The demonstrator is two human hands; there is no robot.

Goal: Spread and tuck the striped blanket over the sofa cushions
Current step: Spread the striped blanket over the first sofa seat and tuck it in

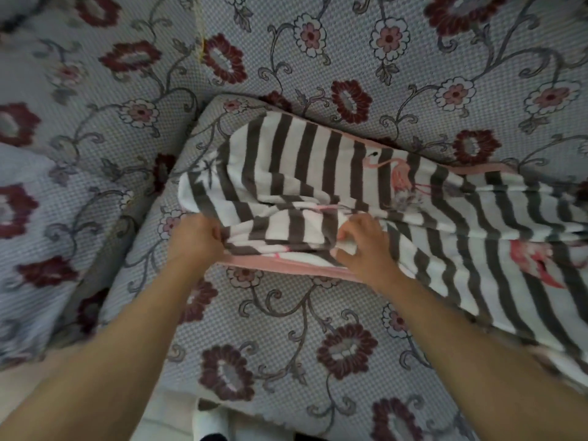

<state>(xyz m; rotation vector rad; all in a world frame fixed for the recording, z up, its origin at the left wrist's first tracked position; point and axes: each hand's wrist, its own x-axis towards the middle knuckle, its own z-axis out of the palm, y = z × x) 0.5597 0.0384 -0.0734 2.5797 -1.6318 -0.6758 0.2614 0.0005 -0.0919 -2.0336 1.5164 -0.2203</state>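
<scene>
While the blanket lies bunched, you hold its near edge in both hands.

With your left hand [198, 237] curled round the pink-bordered corner, you anchor the grey-and-white striped fleece blanket with flamingo prints [318, 173] on the grey floral-woven sofa seat cushion [286, 329], probably to draw it toward the armrest side. To the right, your right hand [366, 241] pinches a white fold, likely so the slack can be pulled flat; the rest trails rightward, untucked along the floral back cushion [413, 58].

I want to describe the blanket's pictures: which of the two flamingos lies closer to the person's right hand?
The upper flamingo on the striped blanket, standing above the right hand. The other flamingo lies far off, toward the frame's right edge.
</scene>
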